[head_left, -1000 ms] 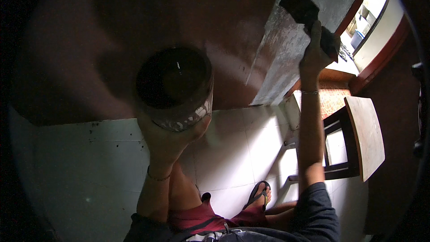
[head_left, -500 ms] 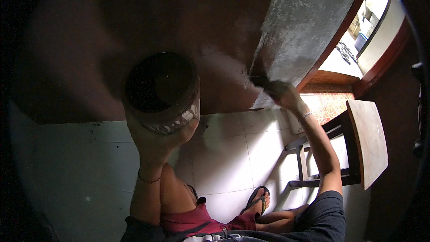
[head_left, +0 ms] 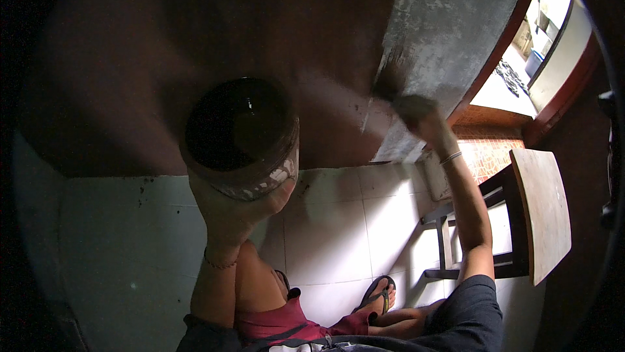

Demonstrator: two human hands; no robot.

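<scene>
My left hand [head_left: 231, 212] cups the underside of a round paint bucket [head_left: 281, 168], streaked with pale smears on its outside. The bucket's mouth faces up, and dark liquid inside catches a small glint. My right hand [head_left: 420, 117], slightly blurred, is closed around a dark paintbrush [head_left: 388, 85]. The bristle end meets the wall where dark brown paint [head_left: 338, 33] borders a mottled grey strip [head_left: 449, 26]. Fresh dark streaks show on the grey around the brush. Shadow hides the bucket's depth and much of the brush.
A wooden chair or stool [head_left: 543, 215] with dark legs stands at the right, close to my right forearm. Beyond it a bright doorway [head_left: 514, 72] opens past a patterned step [head_left: 491, 156]. Pale floor tiles [head_left: 325, 235] carry dark spots near the wall.
My right hand and the brush have moved up along the brown and grey border, leaving dark streaks on the grey. The bucket stays in my left hand, and the view has shifted slightly.
</scene>
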